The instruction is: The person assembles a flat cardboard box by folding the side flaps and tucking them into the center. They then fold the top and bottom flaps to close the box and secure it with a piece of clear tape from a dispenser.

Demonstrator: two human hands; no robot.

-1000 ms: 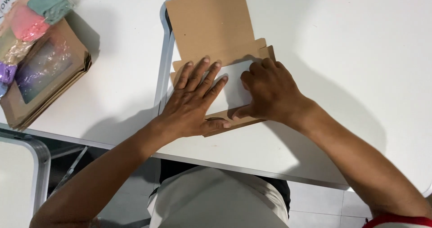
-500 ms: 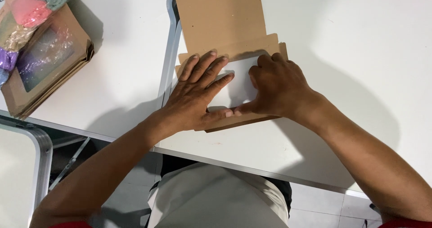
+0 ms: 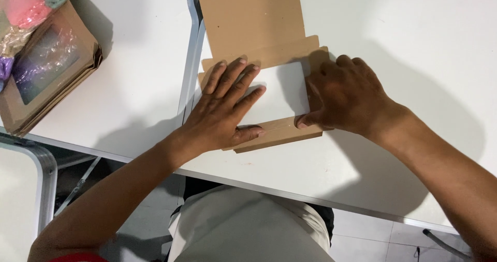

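A flat brown cardboard box (image 3: 259,29) lies on the white table (image 3: 414,45), its lid flap spread away from me. A white rectangular insert (image 3: 282,91) sits in the box's tray. My left hand (image 3: 225,109) rests flat on the left part of the tray, fingers spread over the insert's edge and the thumb on the near wall. My right hand (image 3: 344,96) presses on the tray's right side wall, fingers curled over it, thumb at the near right corner.
A stack of brown window boxes (image 3: 44,76) lies at the table's left, with pink, teal and purple wrapped items (image 3: 26,8) beside it. A second table's metal edge (image 3: 36,163) shows at the lower left. My lap is below the table edge.
My right hand slid from the middle of the insert to the right side wall, uncovering the white insert. My left hand stayed in place.
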